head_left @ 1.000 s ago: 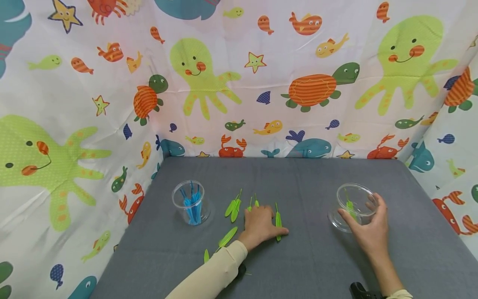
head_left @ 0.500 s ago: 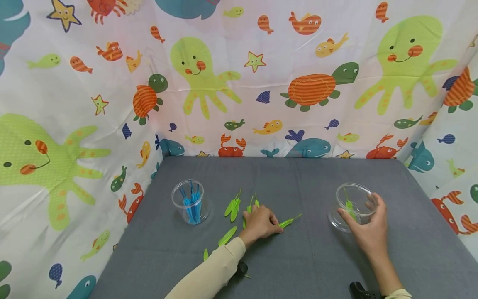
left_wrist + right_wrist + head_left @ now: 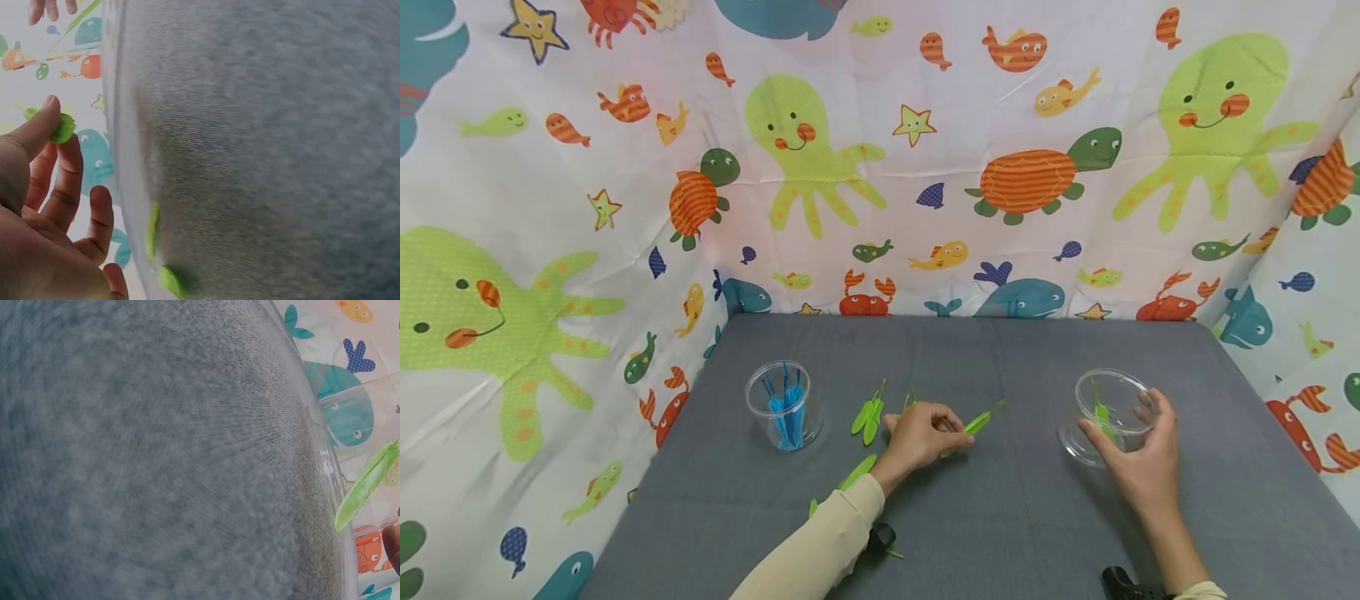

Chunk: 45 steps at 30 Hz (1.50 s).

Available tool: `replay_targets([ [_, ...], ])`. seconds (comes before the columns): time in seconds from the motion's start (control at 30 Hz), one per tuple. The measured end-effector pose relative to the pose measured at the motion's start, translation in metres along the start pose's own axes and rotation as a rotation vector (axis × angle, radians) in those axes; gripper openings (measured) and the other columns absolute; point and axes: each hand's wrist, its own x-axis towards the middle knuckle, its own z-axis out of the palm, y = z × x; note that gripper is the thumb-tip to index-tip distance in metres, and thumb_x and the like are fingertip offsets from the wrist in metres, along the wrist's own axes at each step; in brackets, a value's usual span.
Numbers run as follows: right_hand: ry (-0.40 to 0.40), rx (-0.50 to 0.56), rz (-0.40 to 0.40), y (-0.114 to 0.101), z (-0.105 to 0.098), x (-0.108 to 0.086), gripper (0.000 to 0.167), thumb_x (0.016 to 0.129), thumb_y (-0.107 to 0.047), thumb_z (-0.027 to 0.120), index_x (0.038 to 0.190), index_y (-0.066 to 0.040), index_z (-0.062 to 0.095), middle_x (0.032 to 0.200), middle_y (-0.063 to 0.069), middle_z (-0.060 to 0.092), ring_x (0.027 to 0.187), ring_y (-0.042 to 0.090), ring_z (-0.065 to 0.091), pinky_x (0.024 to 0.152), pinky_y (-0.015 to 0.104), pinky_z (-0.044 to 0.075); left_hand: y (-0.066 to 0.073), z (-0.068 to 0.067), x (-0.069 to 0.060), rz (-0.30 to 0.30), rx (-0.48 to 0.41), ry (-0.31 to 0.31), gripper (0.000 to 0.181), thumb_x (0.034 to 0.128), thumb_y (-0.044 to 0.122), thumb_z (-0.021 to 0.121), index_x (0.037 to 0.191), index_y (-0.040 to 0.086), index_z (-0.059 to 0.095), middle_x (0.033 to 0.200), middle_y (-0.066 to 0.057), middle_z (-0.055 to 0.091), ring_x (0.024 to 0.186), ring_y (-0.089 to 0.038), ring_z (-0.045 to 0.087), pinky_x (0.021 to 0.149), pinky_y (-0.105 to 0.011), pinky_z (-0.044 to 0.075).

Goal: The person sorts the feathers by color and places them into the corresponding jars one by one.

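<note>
In the head view my left hand (image 3: pixel 921 435) pinches a green feather-like piece (image 3: pixel 977 423) between thumb and index finger. Its thin stem points up and right. The left wrist view shows the same green piece (image 3: pixel 64 129) at the fingertips, with the other fingers half bent. On the right, my right hand (image 3: pixel 1138 467) grips a clear cup (image 3: pixel 1116 379) by its side, thumb in front. Inside that cup stands one green feather-like piece (image 3: pixel 1103 422), also seen in the right wrist view as a long green feather-like piece (image 3: pixel 365 487).
A second clear cup (image 3: pixel 756 408) at the left holds several blue feather-like pieces (image 3: pixel 788 417). Between it and my left hand lies a green pair (image 3: pixel 868 417). More green pieces (image 3: pixel 857 472) lie beside my left forearm, on the grey tabletop (image 3: pixel 1022 517).
My left hand has closed its thumb and finger on the green feather-like piece, turned its stem to the right and raised it slightly. My right hand and its cup stay put.
</note>
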Motion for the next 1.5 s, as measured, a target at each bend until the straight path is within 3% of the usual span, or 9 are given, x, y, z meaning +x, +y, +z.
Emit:
replay_targets([
  [0.23,0.006,-0.014,-0.004,-0.001,-0.003,0.001,0.107,0.076,-0.024,0.09,0.16,-0.024,0.024,0.159,0.007,0.041,0.141,0.034,0.046,0.108,0.031,0.034,0.01,0.0,0.009,0.032,-0.044,0.049,0.017,0.0796,0.04,0.087,0.077,0.032,0.073,0.062,0.015,0.064,0.058,-0.001,0.055,0.088,-0.049,0.018],
  [0.4,0.003,0.009,-0.018,-0.001,-0.002,0.001,0.108,0.075,-0.021,0.091,0.16,-0.025,0.025,0.158,0.009,0.043,0.14,0.035,0.046,0.101,0.023,0.033,0.015,-0.002,0.011,0.054,-0.081,0.043,0.015,0.0833,0.04,0.084,0.08,0.03,0.073,0.063,0.012,0.065,0.058,-0.003,0.056,0.096,-0.055,0.019],
  [0.57,-0.002,0.015,-0.011,0.0,-0.001,0.001,0.108,0.074,-0.021,0.091,0.159,-0.025,0.025,0.159,0.008,0.043,0.14,0.034,0.046,0.102,0.025,0.033,0.023,-0.003,0.013,0.034,-0.138,0.014,0.015,0.086,0.04,0.082,0.083,0.029,0.072,0.065,0.011,0.065,0.063,-0.003,0.058,0.111,-0.07,0.012],
  [0.7,-0.004,0.007,-0.007,0.001,-0.001,0.0,0.108,0.075,-0.022,0.091,0.16,-0.025,0.024,0.159,0.008,0.041,0.141,0.034,0.046,0.103,0.029,0.033,0.031,-0.003,0.015,0.024,-0.18,0.007,0.016,0.0871,0.042,0.08,0.085,0.029,0.072,0.069,0.013,0.066,0.07,-0.001,0.061,0.114,-0.079,0.0],
  [0.9,-0.004,-0.002,-0.004,0.001,-0.001,0.0,0.108,0.075,-0.023,0.091,0.16,-0.024,0.024,0.16,0.007,0.041,0.141,0.033,0.046,0.105,0.033,0.034,0.043,-0.001,0.02,0.033,-0.231,0.022,0.014,0.0882,0.04,0.08,0.088,0.03,0.071,0.076,0.013,0.068,0.075,0.0,0.062,0.115,-0.074,0.009],
  [1.13,-0.004,-0.002,0.002,0.0,-0.001,-0.001,0.108,0.076,-0.024,0.091,0.161,-0.024,0.023,0.16,0.006,0.04,0.142,0.033,0.045,0.107,0.033,0.033,0.059,0.004,0.027,0.042,-0.274,-0.008,0.015,0.0895,0.04,0.078,0.094,0.028,0.072,0.087,0.013,0.07,0.08,0.003,0.061,0.104,-0.06,0.024],
  [1.33,-0.007,-0.011,0.006,-0.001,-0.001,-0.001,0.108,0.076,-0.026,0.09,0.161,-0.024,0.023,0.16,0.006,0.04,0.143,0.033,0.045,0.108,0.034,0.034,0.068,0.009,0.03,0.049,-0.341,-0.026,0.012,0.0914,0.036,0.077,0.1,0.028,0.072,0.093,0.011,0.072,0.085,0.003,0.062,0.114,-0.07,0.015],
  [1.5,0.0,-0.018,0.002,0.0,0.0,0.0,0.108,0.076,-0.026,0.09,0.16,-0.021,0.023,0.16,0.006,0.04,0.143,0.033,0.045,0.108,0.035,0.034,0.072,0.015,0.033,0.035,-0.371,-0.027,0.012,0.0906,0.035,0.078,0.099,0.028,0.073,0.093,0.013,0.072,0.086,0.004,0.062,0.114,-0.069,0.016],
])
